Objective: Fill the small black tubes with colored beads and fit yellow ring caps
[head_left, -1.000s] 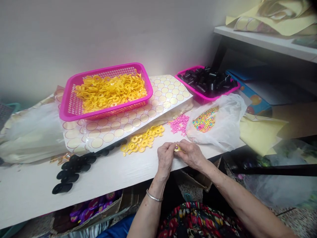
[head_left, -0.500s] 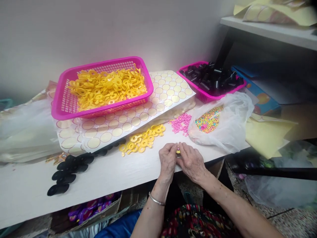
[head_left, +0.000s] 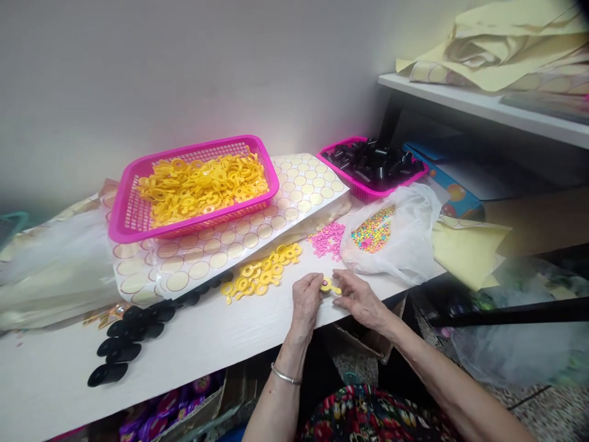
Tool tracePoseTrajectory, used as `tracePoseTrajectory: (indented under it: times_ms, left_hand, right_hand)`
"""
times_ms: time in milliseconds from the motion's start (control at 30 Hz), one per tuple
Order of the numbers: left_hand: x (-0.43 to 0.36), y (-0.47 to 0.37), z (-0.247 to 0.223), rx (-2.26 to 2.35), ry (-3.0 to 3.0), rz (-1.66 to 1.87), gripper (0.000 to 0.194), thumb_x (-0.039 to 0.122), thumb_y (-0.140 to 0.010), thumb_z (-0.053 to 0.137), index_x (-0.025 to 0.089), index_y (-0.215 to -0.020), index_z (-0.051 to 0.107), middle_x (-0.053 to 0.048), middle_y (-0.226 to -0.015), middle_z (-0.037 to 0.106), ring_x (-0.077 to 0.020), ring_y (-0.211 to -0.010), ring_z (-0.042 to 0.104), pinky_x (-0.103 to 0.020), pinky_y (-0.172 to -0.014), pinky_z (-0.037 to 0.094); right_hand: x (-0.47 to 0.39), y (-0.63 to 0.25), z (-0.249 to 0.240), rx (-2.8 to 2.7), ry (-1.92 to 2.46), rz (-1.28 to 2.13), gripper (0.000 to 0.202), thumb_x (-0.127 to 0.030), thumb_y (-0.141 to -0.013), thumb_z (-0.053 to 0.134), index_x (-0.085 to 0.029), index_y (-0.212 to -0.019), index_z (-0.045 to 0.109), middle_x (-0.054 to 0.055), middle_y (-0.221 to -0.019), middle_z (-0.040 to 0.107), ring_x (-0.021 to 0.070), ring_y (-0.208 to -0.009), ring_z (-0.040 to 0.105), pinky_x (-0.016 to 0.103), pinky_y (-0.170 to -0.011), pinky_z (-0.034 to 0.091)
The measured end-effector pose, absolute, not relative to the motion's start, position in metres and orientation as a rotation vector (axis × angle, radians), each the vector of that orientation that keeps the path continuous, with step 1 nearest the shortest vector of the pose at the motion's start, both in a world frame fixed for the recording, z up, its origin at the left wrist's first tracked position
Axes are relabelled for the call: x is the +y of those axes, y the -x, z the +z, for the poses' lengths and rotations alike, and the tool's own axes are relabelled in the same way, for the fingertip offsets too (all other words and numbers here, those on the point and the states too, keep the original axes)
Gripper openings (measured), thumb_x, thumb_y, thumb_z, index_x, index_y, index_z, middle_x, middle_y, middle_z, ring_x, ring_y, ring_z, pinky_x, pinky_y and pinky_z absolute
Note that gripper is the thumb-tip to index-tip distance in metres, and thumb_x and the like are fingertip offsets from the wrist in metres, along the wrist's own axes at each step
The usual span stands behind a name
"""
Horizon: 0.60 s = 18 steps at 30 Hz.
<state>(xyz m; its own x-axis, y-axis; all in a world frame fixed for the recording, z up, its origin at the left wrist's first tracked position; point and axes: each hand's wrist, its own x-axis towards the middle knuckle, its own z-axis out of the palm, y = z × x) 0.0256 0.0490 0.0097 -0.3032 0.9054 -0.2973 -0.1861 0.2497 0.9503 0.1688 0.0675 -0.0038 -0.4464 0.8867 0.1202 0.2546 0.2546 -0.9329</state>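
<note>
Between finger and thumb, my left hand (head_left: 306, 302) pinches a yellow plastic ring piece (head_left: 326, 285) with a short tail pointing right. A small pink spot, perhaps a bead, shows at the ring's middle. My right hand (head_left: 361, 302) is open beside the tail, thumb and forefinger apart on either side of it; whether they touch it I cannot tell. Loose yellow ring pieces (head_left: 262, 274) lie to the left, beyond my hands. Small pink beads (head_left: 328, 240) are heaped behind my hands, next to a white plastic bag (head_left: 409, 236) with multicoloured beads (head_left: 373, 230).
A pink basket (head_left: 120, 218) of yellow pieces stands on sticker sheets (head_left: 251, 239). Another pink basket (head_left: 363, 191) holds black cylinders. Black tube-like parts (head_left: 124, 351) line the table's left. At right, a white shelf (head_left: 460, 104) overhangs. Below the table is a box of purple items (head_left: 168, 405).
My right hand has moved off to the right and its fingers have spread. The yellow piece, mostly hidden between both hands before, now shows in my left hand. The camera view has tilted up.
</note>
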Motion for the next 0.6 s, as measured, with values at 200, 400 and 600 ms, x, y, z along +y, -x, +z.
tracePoseTrajectory:
  times_ms: [200,400,600]
  left_hand:
    - [0.041,-0.014,0.006,1.407,-0.79,1.263,0.034,0.039,-0.066,0.064,0.011,-0.085,0.065,0.004,-0.047,0.049,-0.0053,-0.041,0.037,-0.019,-0.042,0.027]
    - [0.036,-0.01,-0.003,1.419,-1.104,1.203,0.044,0.023,-0.056,0.073,0.014,-0.098,0.062,0.004,-0.061,0.052,-0.0065,-0.052,0.041,-0.019,-0.05,0.034]
    - [0.027,-0.023,0.009,1.42,-1.667,1.26,0.021,0.027,-0.068,0.066,0.017,-0.086,0.064,-0.003,-0.078,0.059,-0.0117,-0.066,0.051,-0.023,-0.059,0.041]
  right_hand:
    - [0.066,-0.174,-0.002,-1.79,0.922,1.263,0.021,-0.025,-0.082,0.053,-0.016,-0.099,0.061,0.004,-0.084,0.058,0.0138,-0.077,0.054,0.028,-0.072,0.045]
    - [0.066,-0.175,0.007,-1.844,0.863,1.229,0.02,-0.029,-0.084,0.052,-0.016,-0.092,0.064,0.002,-0.075,0.058,0.0129,-0.07,0.054,0.025,-0.065,0.043]
    - [0.061,-0.189,0.028,-1.95,0.714,1.154,0.012,-0.026,-0.083,0.054,-0.018,-0.083,0.063,0.001,-0.071,0.055,0.0115,-0.066,0.051,0.024,-0.063,0.042]
